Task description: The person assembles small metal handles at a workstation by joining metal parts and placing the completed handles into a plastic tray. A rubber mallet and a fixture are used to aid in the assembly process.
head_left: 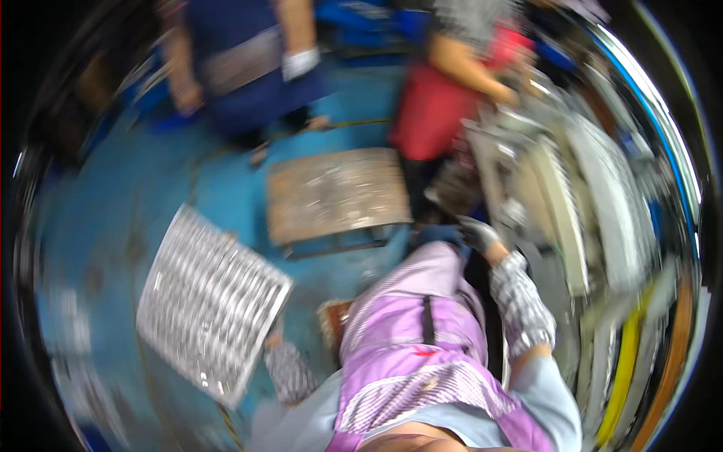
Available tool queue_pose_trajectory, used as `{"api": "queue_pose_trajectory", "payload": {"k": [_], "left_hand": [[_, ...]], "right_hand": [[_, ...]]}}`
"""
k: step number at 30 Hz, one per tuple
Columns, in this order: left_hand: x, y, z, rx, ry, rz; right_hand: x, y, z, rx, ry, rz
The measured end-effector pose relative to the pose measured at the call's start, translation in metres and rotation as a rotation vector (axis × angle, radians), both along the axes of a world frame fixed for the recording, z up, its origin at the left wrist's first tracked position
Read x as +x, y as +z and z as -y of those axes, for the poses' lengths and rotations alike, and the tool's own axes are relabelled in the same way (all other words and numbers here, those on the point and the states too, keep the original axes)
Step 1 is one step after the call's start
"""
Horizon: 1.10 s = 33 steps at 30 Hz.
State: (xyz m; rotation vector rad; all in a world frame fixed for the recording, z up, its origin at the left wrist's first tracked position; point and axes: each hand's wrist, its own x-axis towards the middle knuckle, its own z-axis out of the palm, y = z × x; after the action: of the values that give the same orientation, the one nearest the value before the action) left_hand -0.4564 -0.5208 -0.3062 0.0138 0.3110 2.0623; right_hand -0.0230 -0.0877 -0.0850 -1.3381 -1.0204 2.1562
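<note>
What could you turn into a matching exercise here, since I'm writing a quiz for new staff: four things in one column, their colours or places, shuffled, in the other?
Things:
1. Striped silvery panel
2. Low table
3. Wearer's apron
4. Floor

Colours or places:
A. Purple
B. Blue
C. At the wearer's left hand
D. Brown on top

Right pairs: 1-C, 2-D, 3-A, 4-B

Low table (339, 188): brown rectangular top, dark frame
Floor (98, 218): blue, with yellow line (361, 122)
Navy-aproned co-worker (241, 90): standing, upper left
Red-aproned co-worker (433, 113): upper right
Yellow strip (626, 365): long, far right
</note>
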Motion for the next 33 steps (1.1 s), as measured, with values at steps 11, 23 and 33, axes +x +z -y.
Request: {"api": "queue_pose_trajectory", "payload": {"k": [11, 23, 33], "left_hand": [[0.034, 0.001, -0.082, -0.912, -0.376, -0.307], [0.156, 0.266, -0.410, -0.771, -0.295, -1.262], [0.398, 0.382, -0.511, 0.517, -0.385, -2.071]], "right_hand": [[0.065, 0.040, 0.066, 0.981, 0.448, 0.625], [0.336, 0.341, 0.025, 1.454, -0.592, 1.868], [0.387, 0.349, -0.001, 1.018, -0.252, 1.828]]}}
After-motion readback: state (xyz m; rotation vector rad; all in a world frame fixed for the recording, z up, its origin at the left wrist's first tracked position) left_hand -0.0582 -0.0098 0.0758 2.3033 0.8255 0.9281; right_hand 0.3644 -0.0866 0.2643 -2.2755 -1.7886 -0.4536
